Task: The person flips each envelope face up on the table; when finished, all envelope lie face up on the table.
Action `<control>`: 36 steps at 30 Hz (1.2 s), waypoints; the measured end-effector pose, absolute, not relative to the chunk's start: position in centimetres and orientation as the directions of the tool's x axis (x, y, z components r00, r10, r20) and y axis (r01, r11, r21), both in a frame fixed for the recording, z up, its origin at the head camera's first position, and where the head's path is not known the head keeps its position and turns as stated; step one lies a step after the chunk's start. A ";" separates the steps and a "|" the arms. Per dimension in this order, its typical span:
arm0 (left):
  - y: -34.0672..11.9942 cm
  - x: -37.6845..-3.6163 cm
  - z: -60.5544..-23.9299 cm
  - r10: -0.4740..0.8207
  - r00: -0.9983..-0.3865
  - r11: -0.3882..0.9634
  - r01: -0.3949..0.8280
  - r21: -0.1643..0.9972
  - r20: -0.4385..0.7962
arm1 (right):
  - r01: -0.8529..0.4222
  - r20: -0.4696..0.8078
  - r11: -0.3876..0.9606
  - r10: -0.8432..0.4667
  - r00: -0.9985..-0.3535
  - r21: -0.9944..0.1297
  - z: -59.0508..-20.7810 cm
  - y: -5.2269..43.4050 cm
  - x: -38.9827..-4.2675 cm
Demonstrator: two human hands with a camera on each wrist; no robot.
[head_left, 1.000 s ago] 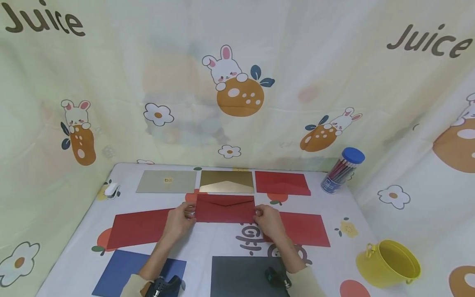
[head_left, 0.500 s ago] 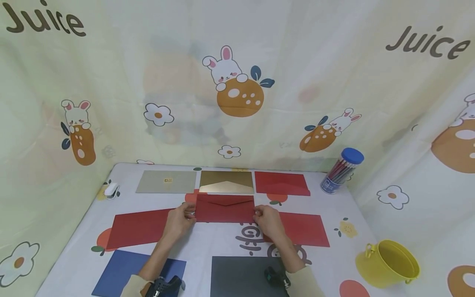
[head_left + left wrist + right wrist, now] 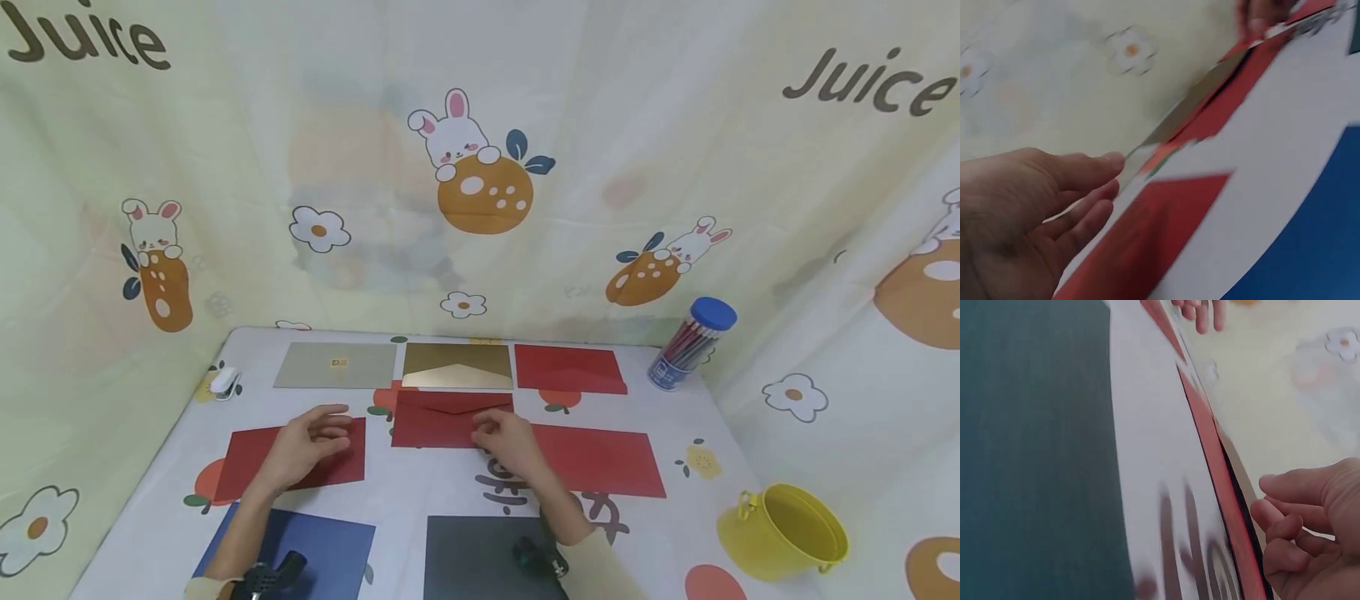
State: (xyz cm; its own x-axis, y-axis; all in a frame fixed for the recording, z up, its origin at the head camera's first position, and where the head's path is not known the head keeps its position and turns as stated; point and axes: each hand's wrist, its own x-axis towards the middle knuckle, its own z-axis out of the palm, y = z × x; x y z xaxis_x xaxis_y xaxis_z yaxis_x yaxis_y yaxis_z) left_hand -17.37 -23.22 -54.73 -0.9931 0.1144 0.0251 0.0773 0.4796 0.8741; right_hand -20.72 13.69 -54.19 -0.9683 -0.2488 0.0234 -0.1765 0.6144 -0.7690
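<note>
Over the left red envelope [image 3: 247,462] hovers my left hand [image 3: 300,450], its fingers loosely bent and nothing between them. In the left wrist view, thumb and fingers [image 3: 1088,172] are apart. A dark red envelope [image 3: 435,432] with a pointed flap lies in the middle of the table, below a gold envelope [image 3: 457,360]. My right hand [image 3: 512,442] is above that envelope's right end, fingers loosely curled. The right wrist view shows the right hand's fingers [image 3: 1285,515] with nothing held. A brighter red envelope [image 3: 607,462] lies to its right.
Along the back lie a grey-beige envelope [image 3: 307,367] and another red envelope [image 3: 566,371]. In front are a blue envelope [image 3: 330,550] and a dark green one [image 3: 480,558]. A white stapler [image 3: 225,383], a pencil jar [image 3: 686,350] and a yellow bucket [image 3: 750,542] stand at the sides.
Both hands have let go of the middle red envelope's ends. My left hand has moved left over the left red envelope; my right hand has shifted left over the middle one.
</note>
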 end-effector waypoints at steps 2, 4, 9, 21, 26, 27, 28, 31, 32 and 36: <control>-25.5 -16.8 -54.5 0.093 -0.996 0.498 0.055 0.866 0.010 | -0.216 0.028 0.599 -0.308 -0.951 -0.771 -54.1 12.0 -20.5; -27.7 -16.3 -54.2 0.070 -0.998 0.521 0.034 0.853 -0.003 | -0.235 0.018 0.573 -0.357 -0.934 -0.786 -54.0 10.2 -20.2; -32.0 -15.0 -53.6 0.014 -0.999 0.580 -0.023 0.814 -0.038 | -0.228 -0.027 0.472 -0.475 -0.880 -0.851 -54.2 6.2 -20.1; -36.4 -12.7 -54.2 -0.143 -0.977 0.601 -0.215 0.770 -0.161 | -0.072 -0.127 0.291 -0.609 -0.783 -0.954 -54.9 1.7 -20.5; -36.0 -12.9 -54.3 -0.187 -0.970 0.621 -0.241 0.746 -0.157 | -0.004 -0.159 0.260 -0.604 -0.781 -0.966 -55.0 0.8 -20.7; -35.9 -13.0 -54.4 -0.193 -0.969 0.629 -0.242 0.739 -0.153 | 0.006 -0.164 0.256 -0.600 -0.783 -0.967 -55.1 0.7 -20.7; -35.8 -13.0 -54.4 -0.198 -0.968 0.635 -0.244 0.733 -0.151 | 0.017 -0.169 0.252 -0.595 -0.786 -0.968 -55.2 0.6 -20.7; -35.5 -13.1 -54.4 -0.209 -0.967 0.654 -0.248 0.715 -0.145 | 0.053 -0.182 0.235 -0.571 -0.800 -0.971 -55.3 0.3 -20.7; -35.5 -13.0 -54.5 -0.213 -0.966 0.657 -0.251 0.711 -0.144 | 0.066 -0.187 0.229 -0.559 -0.807 -0.971 -55.3 0.2 -20.7; -35.2 -13.0 -54.5 -0.236 -0.963 0.659 -0.256 0.707 -0.128 | 0.134 -0.212 0.183 -0.521 -0.827 -0.974 -55.3 0.0 -20.6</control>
State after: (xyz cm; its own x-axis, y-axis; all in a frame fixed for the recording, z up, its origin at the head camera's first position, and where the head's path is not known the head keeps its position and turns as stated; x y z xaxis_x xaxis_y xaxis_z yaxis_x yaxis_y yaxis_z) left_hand -13.04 -35.18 -54.51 -0.9632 -0.2361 -0.1281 -0.2557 0.6593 0.7071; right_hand -20.56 -0.03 -55.33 -0.8267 -0.5212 -0.2119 0.1341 0.1832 -0.9739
